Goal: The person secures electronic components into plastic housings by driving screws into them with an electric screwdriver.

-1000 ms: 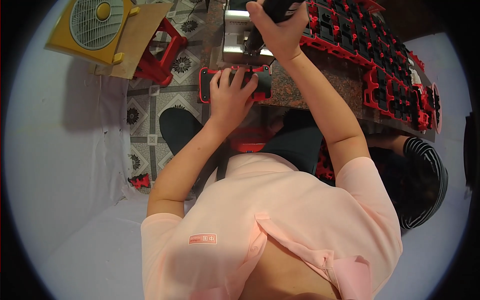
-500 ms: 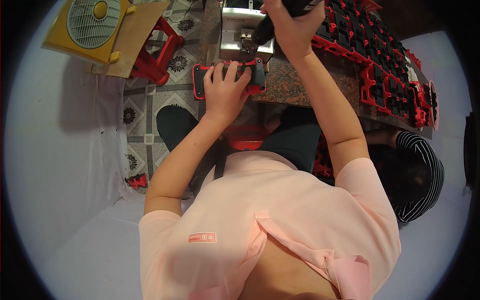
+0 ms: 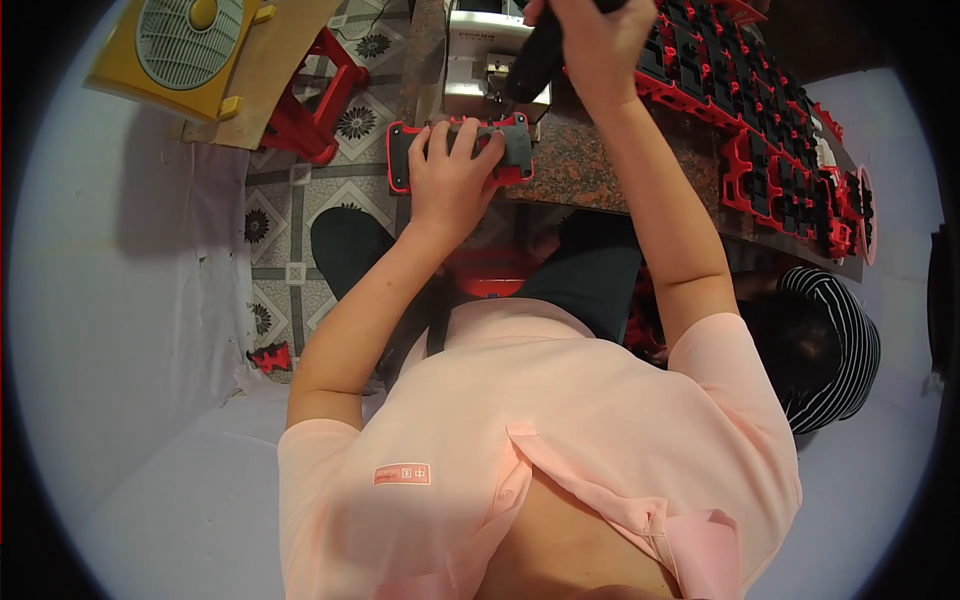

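At the upper middle of the frame, the left hand [image 3: 452,178] best presses the flat grey, red-edged plastic case [image 3: 460,152] firmly onto the speckled stone surface [image 3: 590,165] while the right hand [image 3: 590,40], wrapped around a black handled tool [image 3: 532,62], brings it down squarely.

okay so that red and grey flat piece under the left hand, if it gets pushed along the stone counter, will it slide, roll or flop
The red and grey piece looks like a flat, moulded plate, so it would probably slide rather than roll. It keeps its shape under the left hand, suggesting stiffness. The stone counter looks polished, so it may skid easily. Part of it overhangs the counter edge, so it could tip off.
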